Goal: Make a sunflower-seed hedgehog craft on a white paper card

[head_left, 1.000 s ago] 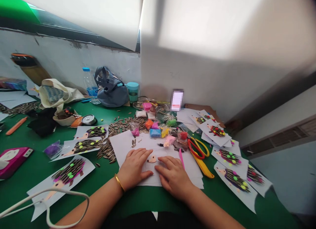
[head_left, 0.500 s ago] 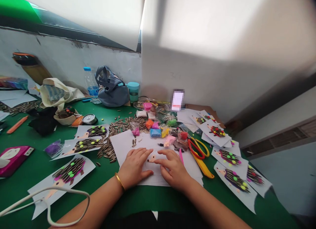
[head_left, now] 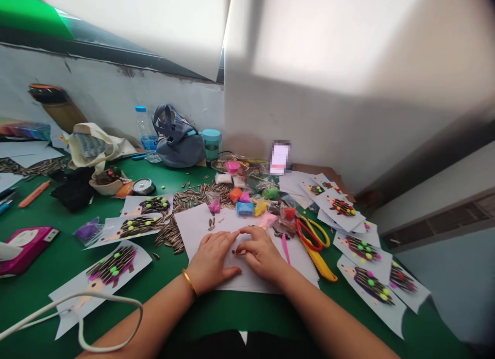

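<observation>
My left hand (head_left: 215, 256) lies flat on a white paper sheet (head_left: 193, 225), fingers together and stretched forward, thumb apart. A gold bangle (head_left: 189, 282) circles that wrist. My right hand (head_left: 258, 251) arches over the same sheet with bent, parted fingers. Its index fingertip meets the left fingertips, and a lower finger touches a small clay face (head_left: 234, 252), mostly hidden under the hand. Sunflower seeds (head_left: 211, 223) lie on the paper just beyond. A pink clay tool (head_left: 286, 248) rests right of my right hand.
Bagged coloured clay (head_left: 245, 209) and a seed pile (head_left: 193, 196) lie behind the paper. Scissors (head_left: 309, 232) and a yellow cutter (head_left: 323, 263) sit at right. Finished hedgehog cards (head_left: 365, 287) line both sides. A white cable (head_left: 108, 297) crosses the left front. A phone (head_left: 279, 158) leans on the wall.
My right hand has shifted left and slightly up, so its fingers now cover most of the clay face. My left hand stays in place. The view has turned slightly left.
</observation>
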Available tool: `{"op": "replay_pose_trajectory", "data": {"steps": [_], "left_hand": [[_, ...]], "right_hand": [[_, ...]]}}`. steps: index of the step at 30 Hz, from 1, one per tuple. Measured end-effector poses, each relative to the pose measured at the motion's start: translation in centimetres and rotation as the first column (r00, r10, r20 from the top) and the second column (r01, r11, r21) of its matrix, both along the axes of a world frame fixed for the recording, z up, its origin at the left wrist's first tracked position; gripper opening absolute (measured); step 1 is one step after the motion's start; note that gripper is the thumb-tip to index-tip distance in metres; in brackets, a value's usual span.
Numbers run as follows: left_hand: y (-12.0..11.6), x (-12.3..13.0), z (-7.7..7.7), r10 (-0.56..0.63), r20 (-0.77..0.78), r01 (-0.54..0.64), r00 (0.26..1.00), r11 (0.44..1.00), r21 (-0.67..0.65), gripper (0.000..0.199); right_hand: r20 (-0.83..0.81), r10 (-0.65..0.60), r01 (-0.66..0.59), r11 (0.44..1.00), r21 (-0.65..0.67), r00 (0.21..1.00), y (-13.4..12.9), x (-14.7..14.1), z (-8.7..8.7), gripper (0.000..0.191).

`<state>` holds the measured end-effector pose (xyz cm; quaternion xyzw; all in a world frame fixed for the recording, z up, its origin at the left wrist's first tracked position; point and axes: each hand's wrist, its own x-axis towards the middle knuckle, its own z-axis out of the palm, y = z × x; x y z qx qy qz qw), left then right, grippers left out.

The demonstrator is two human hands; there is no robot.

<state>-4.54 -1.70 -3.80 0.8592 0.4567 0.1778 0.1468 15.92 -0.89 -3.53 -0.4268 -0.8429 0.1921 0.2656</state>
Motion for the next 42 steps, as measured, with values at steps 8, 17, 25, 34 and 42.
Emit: {"op": "replay_pose_trajectory", "data": {"steps": [8,17,25,34,42], "left_hand": [[-0.03,0.02,0.01,0.004,0.005,-0.004,1.000,1.000,-0.013,0.083],[0.00,0.01,0.03,-0.001,-0.011,0.001,1.000,1.000,-0.004,0.083],[0.04,-0.08,-0.07,-0.002,-0.012,0.002,1.000,1.000,-0.009,0.084],[0.07,0.00,0.03,0.001,-0.039,-0.001,0.999,1.000,-0.018,0.086],[0.11,-0.02,0.00,-0.001,-0.037,0.001,0.999,1.000,-0.015,0.085]], "right_hand": [[0.020,0.002,-0.002,1.000,0.029,1.000,0.05,0.20,-0.59,0.035],[0.012,0.004,-0.004,1.000,0.023,1.000,-0.10,0.16,-0.49,0.035],[0.014,0.000,0.000,1.000,0.016,1.000,-0.19,0.15,-0.50,0.036],[0.033,0.007,-0.008,1.000,0.026,0.999,-0.11,0.19,-0.64,0.036],[0.035,0.011,-0.013,0.998,0.054,0.999,-0.24,0.18,-0.78,0.035]]}}
